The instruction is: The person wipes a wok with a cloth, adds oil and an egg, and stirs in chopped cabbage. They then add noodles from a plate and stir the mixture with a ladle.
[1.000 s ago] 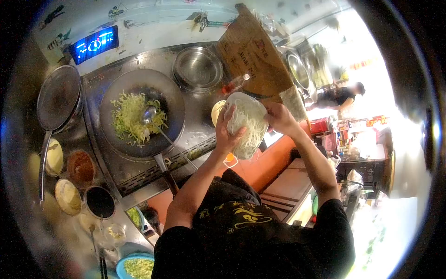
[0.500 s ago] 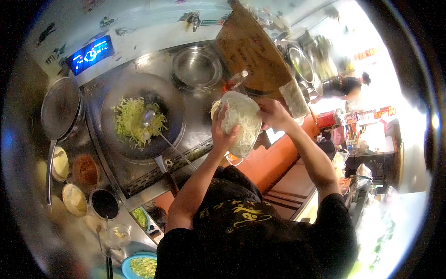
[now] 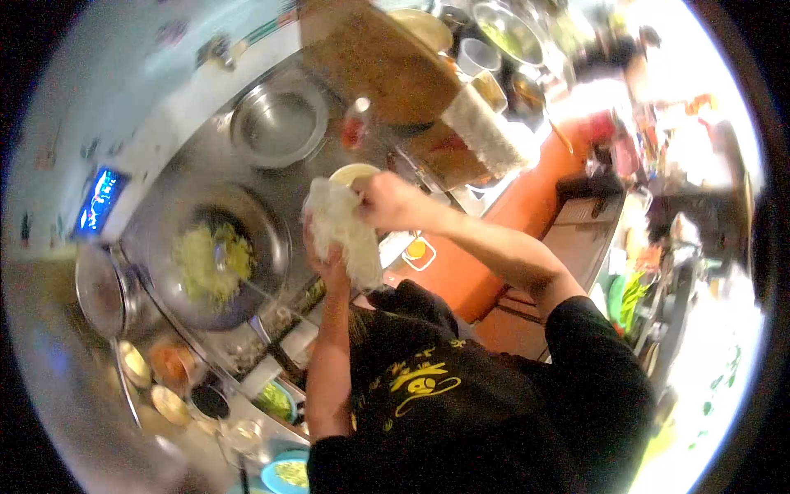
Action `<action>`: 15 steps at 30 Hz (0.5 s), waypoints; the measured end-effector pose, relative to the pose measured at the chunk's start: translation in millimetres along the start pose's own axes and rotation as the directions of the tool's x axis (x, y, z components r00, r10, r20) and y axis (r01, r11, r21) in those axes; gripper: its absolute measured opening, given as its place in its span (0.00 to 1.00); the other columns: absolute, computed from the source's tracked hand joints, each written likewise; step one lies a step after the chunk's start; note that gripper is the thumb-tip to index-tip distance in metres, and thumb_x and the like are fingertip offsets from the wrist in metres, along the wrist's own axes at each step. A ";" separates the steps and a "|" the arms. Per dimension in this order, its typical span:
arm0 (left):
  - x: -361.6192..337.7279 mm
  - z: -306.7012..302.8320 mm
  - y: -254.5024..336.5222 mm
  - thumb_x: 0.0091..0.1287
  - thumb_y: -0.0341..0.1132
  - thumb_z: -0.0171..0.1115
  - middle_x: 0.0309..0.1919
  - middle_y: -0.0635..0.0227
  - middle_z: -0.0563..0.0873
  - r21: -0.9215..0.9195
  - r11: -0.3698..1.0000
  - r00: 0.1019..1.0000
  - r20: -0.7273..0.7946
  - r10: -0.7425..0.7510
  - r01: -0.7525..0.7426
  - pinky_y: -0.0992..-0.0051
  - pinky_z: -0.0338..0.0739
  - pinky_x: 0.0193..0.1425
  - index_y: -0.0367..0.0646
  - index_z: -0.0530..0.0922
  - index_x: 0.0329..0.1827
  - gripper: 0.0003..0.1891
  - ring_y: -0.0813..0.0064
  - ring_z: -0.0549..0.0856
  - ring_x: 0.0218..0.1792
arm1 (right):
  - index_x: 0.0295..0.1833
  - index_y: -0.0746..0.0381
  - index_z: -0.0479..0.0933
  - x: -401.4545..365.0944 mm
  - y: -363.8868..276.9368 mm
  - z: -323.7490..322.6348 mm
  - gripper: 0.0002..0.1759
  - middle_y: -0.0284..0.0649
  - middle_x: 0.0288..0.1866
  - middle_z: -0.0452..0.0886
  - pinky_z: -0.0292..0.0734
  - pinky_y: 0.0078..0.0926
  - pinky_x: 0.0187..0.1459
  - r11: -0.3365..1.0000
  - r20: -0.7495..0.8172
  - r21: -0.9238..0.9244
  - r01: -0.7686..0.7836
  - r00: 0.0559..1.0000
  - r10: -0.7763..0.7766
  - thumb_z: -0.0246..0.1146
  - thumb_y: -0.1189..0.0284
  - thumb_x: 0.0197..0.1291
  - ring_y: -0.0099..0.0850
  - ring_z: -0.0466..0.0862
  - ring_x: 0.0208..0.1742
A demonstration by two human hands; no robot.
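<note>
A clear plastic bag of pale noodles is between my hands. My left hand holds it from the left and below. At the bag's upper right, my right hand has its fingers closed on the plastic. To the left, a large wok holds shredded pale green vegetables, with a metal ladle resting in them. A round pale container shows partly behind the bag. Motion blurs the bag's outline.
Above the wok are a steel bowl and a red bottle. A brown board stands upper centre. Seasoning bowls and a strainer sit left; a blue bowl is below. Bowls and containers crowd the upper right.
The view has turned, so the wok and steel bowl appear lower or farther left. Both hands and the bag appear farther left, and my right hand now overlaps the bag's top.
</note>
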State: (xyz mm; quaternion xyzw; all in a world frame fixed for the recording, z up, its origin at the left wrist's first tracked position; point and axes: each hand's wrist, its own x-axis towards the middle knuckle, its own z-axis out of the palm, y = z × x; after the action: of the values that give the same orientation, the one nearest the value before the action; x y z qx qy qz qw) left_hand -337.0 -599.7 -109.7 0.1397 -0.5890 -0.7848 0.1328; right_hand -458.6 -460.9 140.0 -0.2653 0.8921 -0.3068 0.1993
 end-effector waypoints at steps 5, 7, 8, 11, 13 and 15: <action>-11.9 44.1 87.6 0.67 0.56 0.58 0.69 0.55 0.67 -0.099 0.972 0.976 0.034 -0.213 0.215 0.55 0.65 0.68 0.42 0.54 0.75 0.41 0.56 0.69 0.66 | 0.42 0.71 0.77 5.9 42.6 20.8 0.18 0.60 0.35 0.81 0.77 0.46 0.44 0.995 0.081 0.062 -0.075 0.994 0.069 0.63 0.66 0.52 0.53 0.83 0.41; -1.5 42.5 75.9 0.66 0.56 0.57 0.69 0.53 0.66 0.090 0.994 0.998 -0.018 -0.060 0.061 0.52 0.62 0.70 0.41 0.58 0.73 0.39 0.52 0.69 0.66 | 0.46 0.70 0.75 4.6 70.4 36.2 0.18 0.58 0.32 0.80 0.76 0.45 0.41 0.981 0.085 0.177 -0.073 0.995 0.059 0.62 0.69 0.52 0.53 0.82 0.38; 6.3 39.0 65.9 0.66 0.56 0.57 0.69 0.51 0.66 0.253 0.966 0.998 -0.009 0.059 -0.055 0.51 0.60 0.70 0.41 0.60 0.73 0.38 0.50 0.69 0.66 | 0.48 0.69 0.75 -1.5 86.4 38.1 0.19 0.57 0.32 0.81 0.77 0.44 0.41 0.962 0.048 0.272 -0.032 0.999 0.020 0.62 0.68 0.52 0.53 0.83 0.37; 42.9 21.7 29.7 0.61 0.59 0.60 0.68 0.46 0.67 0.680 0.583 0.896 0.331 0.298 -0.445 0.48 0.58 0.71 0.41 0.68 0.69 0.39 0.41 0.66 0.67 | 0.57 0.68 0.70 -7.0 150.7 69.1 0.21 0.52 0.38 0.82 0.78 0.36 0.38 0.903 -0.089 0.428 0.044 0.996 -0.006 0.59 0.71 0.58 0.43 0.84 0.34; 63.5 42.3 25.7 0.60 0.59 0.61 0.68 0.44 0.66 0.648 0.597 0.876 0.417 0.242 -0.473 0.47 0.57 0.71 0.43 0.66 0.70 0.40 0.40 0.65 0.67 | 0.60 0.66 0.68 -13.3 167.4 62.1 0.21 0.50 0.44 0.81 0.79 0.32 0.38 0.806 0.059 0.559 -0.192 0.980 0.192 0.56 0.73 0.61 0.36 0.84 0.37; 85.6 59.5 30.7 0.57 0.57 0.64 0.67 0.40 0.65 0.699 0.346 0.775 0.607 0.177 -0.626 0.46 0.58 0.71 0.46 0.65 0.71 0.41 0.37 0.64 0.67 | 0.62 0.66 0.67 -13.0 202.6 82.2 0.22 0.49 0.48 0.79 0.80 0.31 0.40 0.784 0.014 0.589 -0.195 0.973 0.231 0.55 0.74 0.63 0.34 0.83 0.41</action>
State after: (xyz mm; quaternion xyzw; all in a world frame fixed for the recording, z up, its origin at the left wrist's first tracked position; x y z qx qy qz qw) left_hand -437.2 -587.2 -69.6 -0.1430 -0.9323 -0.3157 0.1034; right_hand -477.0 -353.5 -50.0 -0.0793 0.7832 -0.5502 0.2785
